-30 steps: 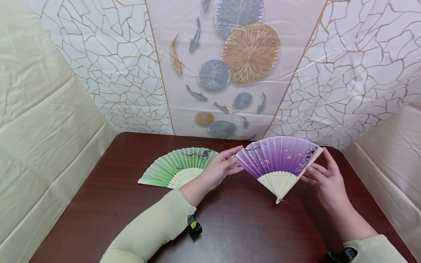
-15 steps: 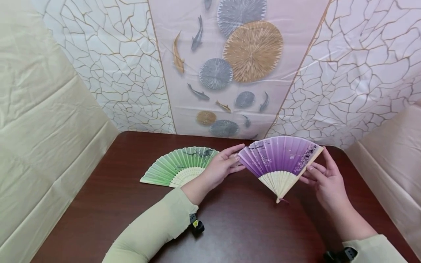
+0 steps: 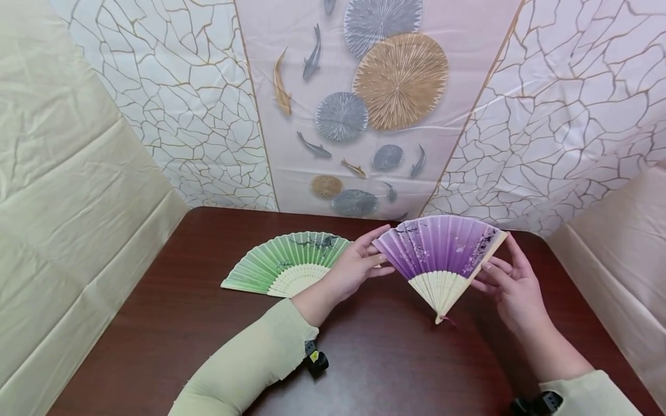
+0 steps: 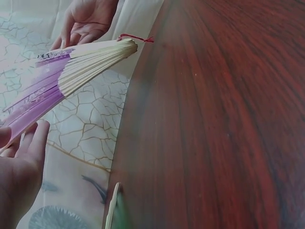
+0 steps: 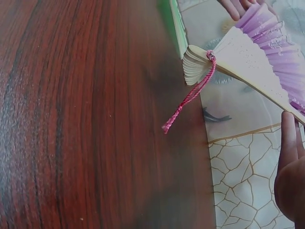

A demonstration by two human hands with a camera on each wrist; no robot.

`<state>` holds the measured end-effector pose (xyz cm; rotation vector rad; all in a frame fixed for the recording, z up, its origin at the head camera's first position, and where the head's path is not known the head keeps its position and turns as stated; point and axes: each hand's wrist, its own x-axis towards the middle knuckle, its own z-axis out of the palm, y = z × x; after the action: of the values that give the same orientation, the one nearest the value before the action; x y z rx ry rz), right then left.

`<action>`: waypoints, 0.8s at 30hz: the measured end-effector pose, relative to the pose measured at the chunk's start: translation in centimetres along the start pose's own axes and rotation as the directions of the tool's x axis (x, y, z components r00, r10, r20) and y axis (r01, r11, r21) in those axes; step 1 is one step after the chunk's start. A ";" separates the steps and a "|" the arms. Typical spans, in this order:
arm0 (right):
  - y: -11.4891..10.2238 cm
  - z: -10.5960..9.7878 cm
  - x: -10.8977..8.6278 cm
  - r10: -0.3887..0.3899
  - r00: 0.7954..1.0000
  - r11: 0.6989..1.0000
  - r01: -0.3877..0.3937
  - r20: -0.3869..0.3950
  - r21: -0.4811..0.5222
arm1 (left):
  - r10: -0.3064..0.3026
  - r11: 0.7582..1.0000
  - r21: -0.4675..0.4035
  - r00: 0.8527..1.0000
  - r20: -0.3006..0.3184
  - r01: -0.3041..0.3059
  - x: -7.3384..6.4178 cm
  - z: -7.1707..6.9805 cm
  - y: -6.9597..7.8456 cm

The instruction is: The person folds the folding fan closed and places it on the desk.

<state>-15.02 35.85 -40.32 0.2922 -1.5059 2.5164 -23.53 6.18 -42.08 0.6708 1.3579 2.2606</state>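
Observation:
A spread purple folding fan (image 3: 442,248) with pale ribs and a blossom print is held up over the table's far right part, its pivot end pointing down. My left hand (image 3: 354,268) pinches the fan's left edge between thumb and fingers. On the other side, my right hand (image 3: 520,294) grips the right outer rib, thumb in front. From the pivot hangs a pink cord tassel (image 5: 190,93), plain in the right wrist view. A spread green folding fan (image 3: 283,263) lies behind my left forearm, its right end hidden by that hand.
The dark brown wooden table (image 3: 374,358) ends at a patterned cloth backdrop (image 3: 208,104). Beige cloth panels (image 3: 62,231) stand along both sides. A small black device (image 3: 316,359) is strapped to each wrist.
My left hand has shifted slightly right, further over the purple fan's left edge. During the last half second the purple fan and my right hand have moved slightly left. The green fan stays put.

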 end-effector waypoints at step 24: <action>1.1 1.2 -0.1 0.023 0.998 0.991 -0.016 0.055 -0.132 | 0.065 0.996 0.072 0.993 -0.096 -0.058 0.4 1.3 -0.2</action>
<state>-15.12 34.26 -40.67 0.3315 -1.6953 2.4281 -23.08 7.39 -41.68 0.6403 1.4868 2.3320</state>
